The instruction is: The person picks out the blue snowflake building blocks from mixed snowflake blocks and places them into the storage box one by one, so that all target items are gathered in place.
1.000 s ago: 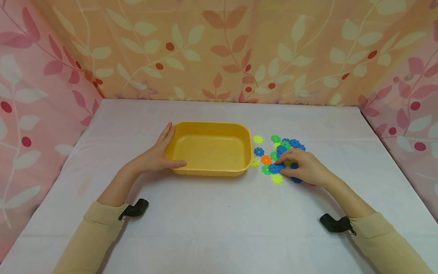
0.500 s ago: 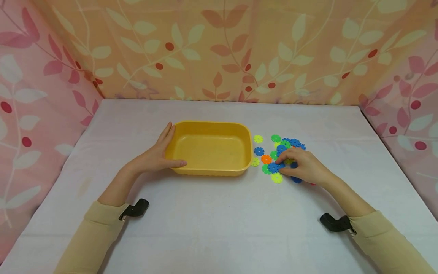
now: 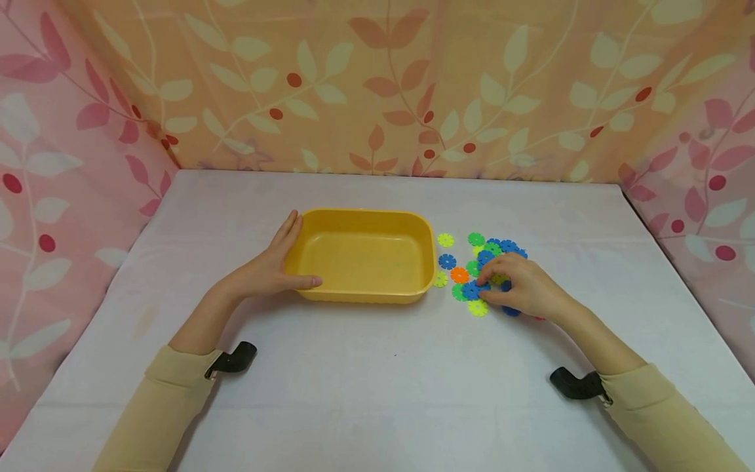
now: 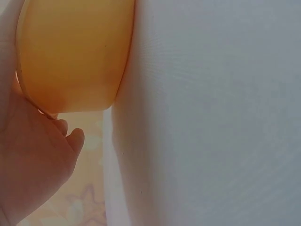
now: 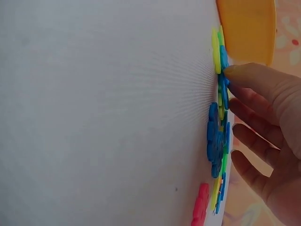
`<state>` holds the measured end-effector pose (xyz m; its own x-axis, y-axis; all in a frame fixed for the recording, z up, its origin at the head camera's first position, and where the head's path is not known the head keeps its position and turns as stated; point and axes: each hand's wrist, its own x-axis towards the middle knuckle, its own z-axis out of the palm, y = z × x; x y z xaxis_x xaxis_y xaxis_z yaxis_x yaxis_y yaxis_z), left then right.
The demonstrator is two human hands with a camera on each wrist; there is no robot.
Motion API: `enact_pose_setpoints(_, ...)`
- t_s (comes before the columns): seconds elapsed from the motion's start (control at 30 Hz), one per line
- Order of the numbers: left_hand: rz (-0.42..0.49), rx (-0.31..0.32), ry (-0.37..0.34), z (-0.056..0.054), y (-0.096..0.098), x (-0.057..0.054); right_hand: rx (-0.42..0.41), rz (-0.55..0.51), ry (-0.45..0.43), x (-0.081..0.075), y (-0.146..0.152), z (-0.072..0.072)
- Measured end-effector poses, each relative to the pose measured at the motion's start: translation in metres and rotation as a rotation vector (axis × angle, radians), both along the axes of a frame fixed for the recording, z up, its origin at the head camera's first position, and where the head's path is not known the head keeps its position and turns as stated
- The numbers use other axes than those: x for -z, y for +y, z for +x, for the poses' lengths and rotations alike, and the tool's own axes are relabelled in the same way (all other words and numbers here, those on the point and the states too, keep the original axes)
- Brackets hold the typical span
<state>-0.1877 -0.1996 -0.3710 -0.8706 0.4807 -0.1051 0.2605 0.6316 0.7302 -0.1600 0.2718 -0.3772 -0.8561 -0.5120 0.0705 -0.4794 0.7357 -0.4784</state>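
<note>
In the head view, my left hand (image 3: 268,262) holds the left end of a yellow plastic basin (image 3: 366,255), its thumb over the front rim and its fingers along the left side. My right hand (image 3: 531,285) is bent over a cluster of flat notched snowflake discs to the right of the basin. Its thumb and index finger pinch at a blue snowflake disc (image 3: 472,290) at the cluster's near left. In the right wrist view the thumb tip touches a blue disc (image 5: 224,59), while the other fingers stay loosely bent. The palm hides part of the cluster.
Loose discs lie near the basin's right wall, among them an orange disc (image 3: 460,275), a yellow-green disc (image 3: 445,240) and a green disc (image 3: 476,239). A red disc (image 5: 200,205) lies at the near side. Patterned cloth (image 3: 389,85) walls the white-covered table (image 3: 377,380).
The right thumb and index finger have drawn slightly closer together at the blue snowflake disc. The left hand and the basin have stayed in place.
</note>
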Motion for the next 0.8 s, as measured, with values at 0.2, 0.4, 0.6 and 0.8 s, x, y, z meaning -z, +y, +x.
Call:
enact_pose_setpoints(0.2,0.006,0.004,-0.001,0.0003,0.0001,-0.0011,-0.021,0.011,0.025,0.0017,0.0014,-0.0003)
enact_pose_setpoints(0.4,0.004,0.005,-0.002,-0.0005,0.0002,-0.0020,-0.035,0.026,0.046,0.0022,0.0027,0.0001)
enact_pose_setpoints(0.6,-0.002,-0.001,0.004,-0.0012,-0.0001,-0.0012,-0.041,0.048,0.084,0.0014,0.0011,0.0004)
enact_pose_setpoints(0.8,-0.007,0.000,0.024,-0.0015,-0.0008,0.0004,-0.020,-0.035,0.074,0.0023,0.0020,0.0003)
